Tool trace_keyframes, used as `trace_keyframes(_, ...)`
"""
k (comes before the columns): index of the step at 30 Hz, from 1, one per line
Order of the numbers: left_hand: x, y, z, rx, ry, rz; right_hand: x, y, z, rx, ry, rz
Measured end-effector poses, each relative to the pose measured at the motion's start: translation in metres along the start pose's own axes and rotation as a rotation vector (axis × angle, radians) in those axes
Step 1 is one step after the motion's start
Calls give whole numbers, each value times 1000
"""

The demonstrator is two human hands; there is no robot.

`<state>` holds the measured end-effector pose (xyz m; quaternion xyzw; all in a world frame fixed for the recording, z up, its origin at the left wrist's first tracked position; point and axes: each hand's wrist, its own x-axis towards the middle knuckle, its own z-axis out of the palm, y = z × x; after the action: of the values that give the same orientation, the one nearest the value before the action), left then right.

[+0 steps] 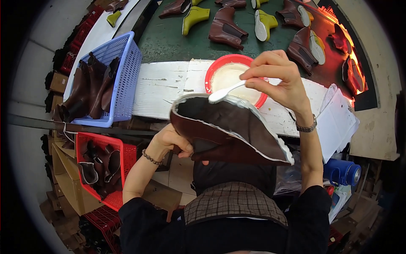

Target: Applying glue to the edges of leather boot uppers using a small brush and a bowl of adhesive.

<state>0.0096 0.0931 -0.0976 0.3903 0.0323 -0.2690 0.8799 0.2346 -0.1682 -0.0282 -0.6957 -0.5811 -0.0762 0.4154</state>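
Observation:
My left hand [172, 139] is closed on a dark brown leather boot upper [228, 148], held up with its wide opening facing me. White paste lies along the upper's edge, thickest on the right side. Between the thumb and fingers of my right hand [277, 76] is a slim white brush [234, 87], coated white; its bristles cannot be made out. Its head touches or hovers just over the far edge of the opening. Directly beyond stands a red bowl [210, 75] of creamy white paste, partly behind my right hand.
Brown boots [226, 29] and green lasted ones [196, 19] stand on a dark green surface, glowing orange at right. Left are a blue basket [131, 72] and a red basket [129, 156] of boot uppers. A blue bottle [342, 172] and papers [336, 122] lie right.

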Motion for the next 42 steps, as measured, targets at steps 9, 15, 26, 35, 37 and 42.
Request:
trace_keyframes(9,-6,-7,2,-33,98,269,12,27,21,222,231,130)
trace_keyframes(15,-23,28,-45,-152,229,502,-106,122,38,540,631,783)
trace_keyframes(26,62,116,-128,-324,291,774,-138,124,81,365,723,855)
trace_keyframes(35,149,169,-245,-337,801,814,-147,128,85,327,700,828)
trace_keyframes(37,153,167,-264,-227,1077,723,-150,133,90,289,710,811)
trace_keyframes(42,125,125,-270,865,1543,588,-138,128,93,350,679,805)
